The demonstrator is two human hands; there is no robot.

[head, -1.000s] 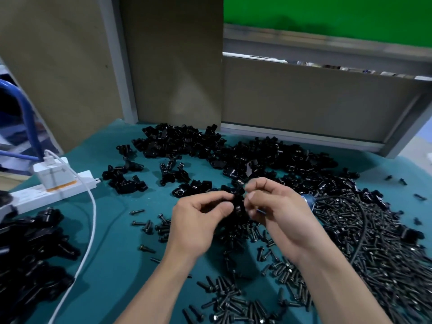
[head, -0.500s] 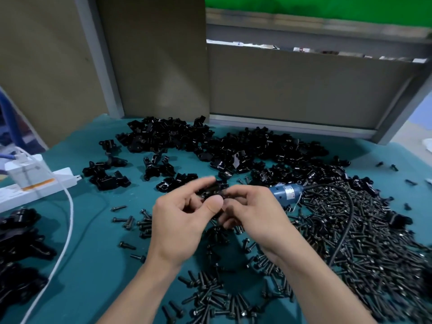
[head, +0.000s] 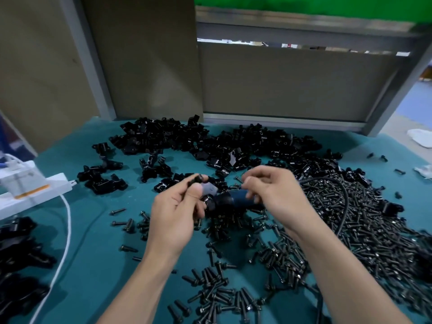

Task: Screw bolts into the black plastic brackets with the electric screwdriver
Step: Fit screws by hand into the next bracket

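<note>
My left hand (head: 180, 213) pinches a black plastic bracket (head: 198, 181) between thumb and fingers, raised above the teal table. My right hand (head: 278, 195) curls its fingers over the blue body of the electric screwdriver (head: 236, 199). The tool's dark tip points left toward the bracket and stops just below my left thumb. Its black cable (head: 343, 197) arcs away to the right over the bolts. The picture is blurred around both hands, so a bolt in the bracket cannot be made out.
Loose black brackets (head: 210, 141) are heaped along the back of the table. Black bolts (head: 364, 232) cover the right side and the front middle. A white power strip (head: 35, 190) with a white cord (head: 67, 220) lies at the left, above more brackets (head: 18, 253).
My hands have drawn apart. The right hand let go of the bracket and took up the screwdriver, which moved left. The left hand keeps the bracket.
</note>
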